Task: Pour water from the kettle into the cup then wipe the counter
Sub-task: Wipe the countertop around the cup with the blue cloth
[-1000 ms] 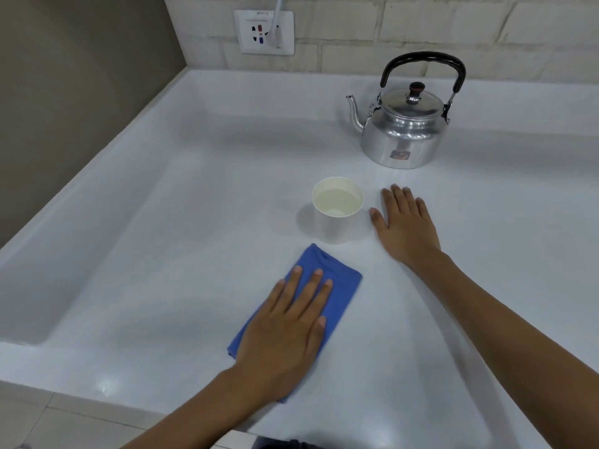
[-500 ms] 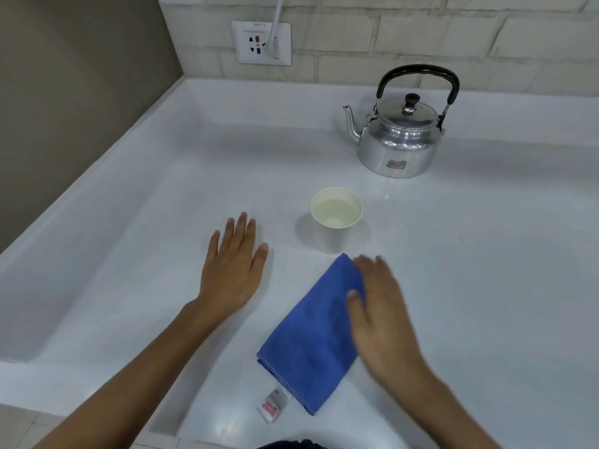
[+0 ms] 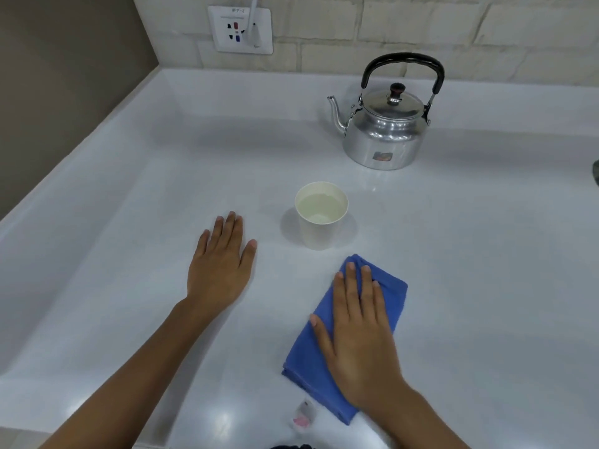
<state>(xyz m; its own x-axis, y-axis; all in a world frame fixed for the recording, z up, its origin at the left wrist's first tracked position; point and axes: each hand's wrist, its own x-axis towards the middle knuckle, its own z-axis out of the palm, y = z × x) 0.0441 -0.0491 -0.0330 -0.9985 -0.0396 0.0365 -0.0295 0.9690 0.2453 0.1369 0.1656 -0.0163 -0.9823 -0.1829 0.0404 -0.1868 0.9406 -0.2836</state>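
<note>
A silver kettle [image 3: 387, 131] with a black handle stands upright at the back right of the white counter [image 3: 470, 270]. In front of it stands a white paper cup [image 3: 321, 218] with water in it. A folded blue cloth [image 3: 311, 354] lies on the counter in front of the cup. My right hand [image 3: 356, 332] lies flat on the cloth, fingers stretched and pressing it down. Palm down on the bare counter, left of the cup, rests my left hand [image 3: 220, 267], holding nothing.
A wall socket [image 3: 240, 29] with a white plug sits on the tiled back wall. A brown side wall [image 3: 58, 85] borders the counter on the left. The cloth's white label [image 3: 303, 416] sticks out near the counter's front edge.
The cloth passed from under my left hand to under my right hand, which now lies flat on it and has pushed it rightward. My left hand moved to the bare counter left of the cup.
</note>
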